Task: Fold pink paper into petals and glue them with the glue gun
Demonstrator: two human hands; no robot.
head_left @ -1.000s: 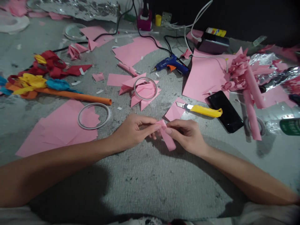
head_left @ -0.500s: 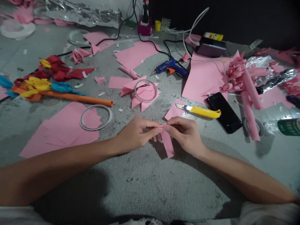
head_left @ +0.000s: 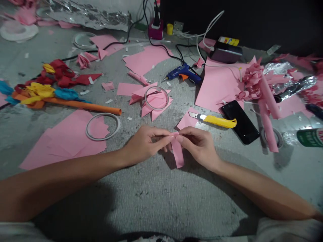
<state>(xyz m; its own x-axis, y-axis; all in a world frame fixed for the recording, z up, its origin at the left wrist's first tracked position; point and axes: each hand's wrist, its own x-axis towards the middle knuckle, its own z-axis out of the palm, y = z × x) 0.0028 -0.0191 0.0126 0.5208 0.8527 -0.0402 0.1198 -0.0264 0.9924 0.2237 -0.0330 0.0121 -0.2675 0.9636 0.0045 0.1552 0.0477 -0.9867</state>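
a paper strip (head_left: 177, 153) is pinched between the left hand (head_left: 143, 144) and the right hand (head_left: 199, 144), low on the table (head_left: 161, 201). behind the right hand a utility knife (head_left: 214, 119) is laid, a phone (head_left: 241, 121) just right of it. a tape ring (head_left: 102, 126) is set on a paper sheet (head_left: 63, 141), left of the hands. a glue gun (head_left: 183, 71) is placed further back.

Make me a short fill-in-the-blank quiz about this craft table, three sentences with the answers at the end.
1. The left hand and the right hand both pinch a folded strip of ____ paper.
2. The utility knife beside the black phone has a ____ handle.
3. The glue gun farther back is ____ with an orange trigger.

Missing words: pink; yellow; blue
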